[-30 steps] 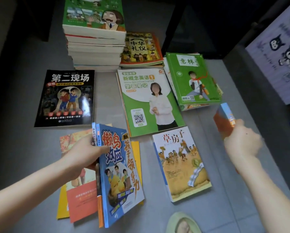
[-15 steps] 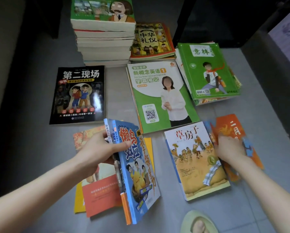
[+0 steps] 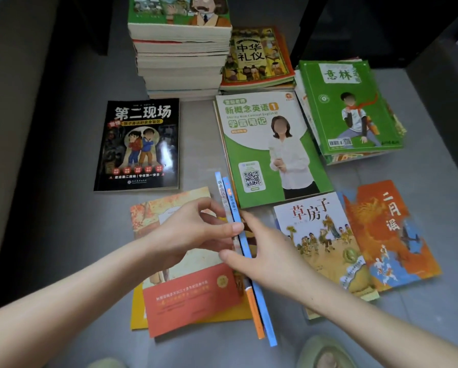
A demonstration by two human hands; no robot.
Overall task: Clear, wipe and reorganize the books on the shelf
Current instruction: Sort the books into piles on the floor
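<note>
Left hand: your left hand (image 3: 193,229) grips three thin paperback books standing on edge (image 3: 263,312); the thumb lies across the spines and the fingers curl against the left face.
Right hand: your right hand (image 3: 270,258) clamps the same three books from the other side, thumb on the spines; its fingers are mostly hidden behind the books.
Held books: two blue spines and one orange spine, standing on the grey floor (image 3: 63,208) and tilted slightly.
Under the held books: one autumn-leaf cover book with a red band (image 3: 185,288) lies flat on one yellow book (image 3: 137,314).
Right of your hands: one cream illustrated book (image 3: 320,235) overlaps one orange book (image 3: 390,235); both lie flat.
Middle row: one black paperback (image 3: 140,144) and one green-and-white workbook (image 3: 270,147), well apart.
Far row: one tall stack of thick books (image 3: 182,57), one low pile topped by a yellow-and-red book (image 3: 257,57), and one pile topped by a green magazine (image 3: 350,107). The number of books in each cannot be told.
</note>
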